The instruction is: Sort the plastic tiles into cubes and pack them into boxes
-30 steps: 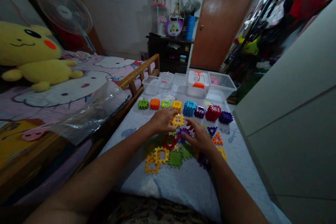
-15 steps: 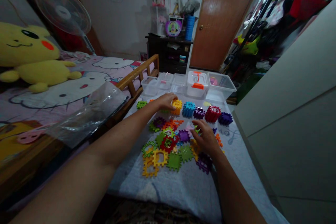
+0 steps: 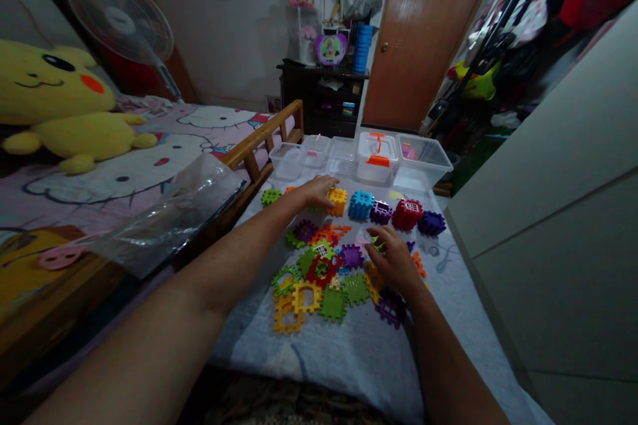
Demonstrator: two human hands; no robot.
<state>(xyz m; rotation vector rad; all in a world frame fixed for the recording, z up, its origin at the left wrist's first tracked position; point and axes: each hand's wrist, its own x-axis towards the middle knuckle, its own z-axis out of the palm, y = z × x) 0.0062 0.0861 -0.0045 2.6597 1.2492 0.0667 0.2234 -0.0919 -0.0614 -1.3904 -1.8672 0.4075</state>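
My left hand [image 3: 320,192] reaches to the back row, fingers and thumb closed around the side of a stack of yellow interlocking plastic tiles [image 3: 338,202]. Over the right part of a loose pile, my right hand [image 3: 393,255] is held with fingers and thumb apart. A light green tile [image 3: 379,244] shows between them; whether they touch it is unclear. The pile includes a purple tile [image 3: 351,256], a red tile [image 3: 323,271], a green tile [image 3: 333,305] and a yellow frame tile [image 3: 306,297]. A dark purple tile [image 3: 391,308] lies beneath my right wrist.
Along the back row stand a blue stack [image 3: 361,205], a purple stack [image 3: 381,212], a red stack [image 3: 407,214] and a dark violet stack [image 3: 431,223]. Clear plastic boxes [image 3: 288,163] line the far edge, one lidded box [image 3: 377,158] with orange latches. A wooden bed rail [image 3: 259,136] borders the left.
The view has shifted slightly. My left hand stays at the yellow stack, and my right hand remains over the pile with little movement.
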